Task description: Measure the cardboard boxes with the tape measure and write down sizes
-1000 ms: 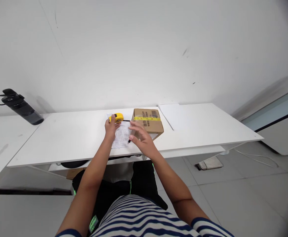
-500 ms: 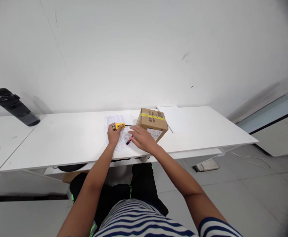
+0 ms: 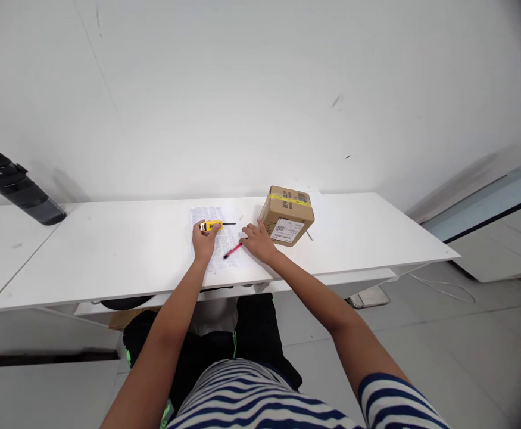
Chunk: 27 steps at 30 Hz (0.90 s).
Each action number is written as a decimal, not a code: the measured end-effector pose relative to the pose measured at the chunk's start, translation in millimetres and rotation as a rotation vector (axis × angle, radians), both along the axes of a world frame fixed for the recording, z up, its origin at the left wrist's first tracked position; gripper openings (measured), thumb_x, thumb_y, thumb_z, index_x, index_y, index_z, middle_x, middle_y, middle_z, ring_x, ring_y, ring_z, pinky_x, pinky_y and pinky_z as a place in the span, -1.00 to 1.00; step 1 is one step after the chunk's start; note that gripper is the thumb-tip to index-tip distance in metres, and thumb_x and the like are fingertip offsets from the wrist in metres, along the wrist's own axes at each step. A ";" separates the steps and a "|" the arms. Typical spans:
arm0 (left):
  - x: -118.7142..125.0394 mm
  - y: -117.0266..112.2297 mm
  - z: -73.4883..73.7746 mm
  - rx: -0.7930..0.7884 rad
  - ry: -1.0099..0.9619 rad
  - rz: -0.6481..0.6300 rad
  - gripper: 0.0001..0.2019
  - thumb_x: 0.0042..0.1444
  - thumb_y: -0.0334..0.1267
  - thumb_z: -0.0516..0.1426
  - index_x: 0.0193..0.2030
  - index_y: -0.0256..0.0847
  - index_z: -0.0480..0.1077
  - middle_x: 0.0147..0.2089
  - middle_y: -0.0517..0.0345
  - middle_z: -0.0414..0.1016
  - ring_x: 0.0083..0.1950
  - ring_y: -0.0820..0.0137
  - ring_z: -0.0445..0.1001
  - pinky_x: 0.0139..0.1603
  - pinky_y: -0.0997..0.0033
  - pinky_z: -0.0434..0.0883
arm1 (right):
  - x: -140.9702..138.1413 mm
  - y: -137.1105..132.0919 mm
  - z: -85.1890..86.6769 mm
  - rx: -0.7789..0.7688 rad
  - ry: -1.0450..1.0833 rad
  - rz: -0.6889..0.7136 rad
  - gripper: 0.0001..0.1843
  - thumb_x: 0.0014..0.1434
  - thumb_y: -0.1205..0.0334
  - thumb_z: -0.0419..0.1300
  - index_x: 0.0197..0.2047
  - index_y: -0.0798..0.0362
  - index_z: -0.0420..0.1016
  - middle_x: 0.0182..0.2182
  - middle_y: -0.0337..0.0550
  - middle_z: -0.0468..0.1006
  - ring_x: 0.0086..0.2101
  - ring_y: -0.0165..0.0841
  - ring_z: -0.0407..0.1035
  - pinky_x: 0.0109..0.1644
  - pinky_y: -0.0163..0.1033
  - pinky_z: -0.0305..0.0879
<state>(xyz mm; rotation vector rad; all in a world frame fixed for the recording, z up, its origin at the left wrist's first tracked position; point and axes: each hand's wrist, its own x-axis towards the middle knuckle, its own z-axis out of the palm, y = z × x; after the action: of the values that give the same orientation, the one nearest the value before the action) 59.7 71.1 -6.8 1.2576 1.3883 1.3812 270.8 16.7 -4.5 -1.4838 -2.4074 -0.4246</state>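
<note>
My left hand point(image 3: 203, 239) is closed around a yellow tool point(image 3: 211, 226). A thin black strip sticks out of the tool's right end, and my thumb presses on its body. My right hand point(image 3: 259, 241) lies low over the table with its fingers stretched out, fingertips against the left side of a taped cardboard box point(image 3: 291, 204). The box rests at a slant and bears a white label point(image 3: 286, 230). A red pen point(image 3: 233, 249) with a black end lies on sheets of handwritten paper point(image 3: 218, 256); its upper end reaches my right thumb.
The white table point(image 3: 130, 250) stands against a plain wall. A dark water bottle point(image 3: 28, 196) is at the far left, by a seam between tables. A thin grey item point(image 3: 309, 236) lies partly behind the box. A cable point(image 3: 448, 289) runs over the floor.
The box has moved right and slightly back, and turned so that its label shows more. My right hand has shifted right with it, uncovering more of the pen. My left hand keeps its hold.
</note>
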 end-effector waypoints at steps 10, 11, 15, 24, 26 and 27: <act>1.8 1.3 -3.4 0.003 -0.015 -0.007 -0.41 0.05 0.01 0.35 0.17 -0.15 0.37 0.12 -0.04 0.48 0.03 0.28 0.52 0.03 0.29 0.48 | -27.9 -40.2 -19.3 -0.175 1.156 -0.118 -0.60 0.39 -0.05 -0.04 -0.18 0.03 0.50 0.01 0.03 0.59 -0.40 -0.35 0.49 -0.22 -0.15 0.47; 2.8 2.3 -5.2 0.022 -0.016 -0.006 -0.45 0.04 -0.03 0.36 0.14 -0.15 0.39 0.15 -0.04 0.47 0.06 0.28 0.51 0.06 0.30 0.47 | -31.2 -43.4 -22.8 -0.226 1.243 -0.109 -0.62 0.34 -0.08 0.01 -0.19 0.02 0.47 0.00 0.01 0.60 -0.45 -0.38 0.47 -0.27 -0.16 0.47; 4.7 4.1 -9.9 0.055 -0.005 -0.028 -0.49 0.01 -0.09 0.38 0.09 -0.15 0.41 0.22 -0.06 0.42 0.20 0.23 0.45 0.14 0.29 0.45 | -36.4 -46.4 -28.0 -0.331 1.319 -0.123 -0.68 0.18 -0.09 0.17 -0.26 0.01 0.44 -0.21 -0.09 0.64 -0.51 -0.39 0.41 -0.35 -0.19 0.42; 4.2 4.6 -11.4 0.069 0.033 -0.063 -0.48 0.04 -0.11 0.37 0.12 -0.15 0.40 0.24 -0.07 0.40 0.24 0.21 0.41 0.18 0.27 0.42 | -35.3 -44.6 -26.6 -0.450 1.271 -0.178 -0.78 0.10 0.01 0.17 -0.32 -0.01 0.41 -0.56 -0.24 0.56 -0.46 -0.30 0.43 -0.26 -0.19 0.35; 4.5 4.4 -11.7 0.066 0.035 -0.063 -0.48 0.04 -0.12 0.37 0.13 -0.14 0.40 0.24 -0.07 0.40 0.25 0.20 0.41 0.20 0.26 0.41 | -34.9 -44.4 -28.5 -0.448 1.259 -0.185 -0.78 0.11 0.00 0.16 -0.32 -0.02 0.41 -0.55 -0.24 0.56 -0.46 -0.30 0.42 -0.27 -0.19 0.33; 4.7 4.2 -11.8 0.064 0.035 -0.064 -0.48 0.04 -0.12 0.37 0.13 -0.14 0.40 0.24 -0.07 0.40 0.25 0.20 0.41 0.20 0.26 0.41 | -34.7 -44.2 -29.5 -0.445 1.254 -0.190 -0.77 0.11 0.00 0.16 -0.32 -0.02 0.41 -0.55 -0.24 0.55 -0.46 -0.30 0.41 -0.27 -0.19 0.31</act>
<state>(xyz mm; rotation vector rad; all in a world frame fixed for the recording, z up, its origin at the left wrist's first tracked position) 64.3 75.4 -18.5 1.3617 1.3250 1.3759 236.1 -27.5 -34.0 -1.4422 -1.3586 0.8379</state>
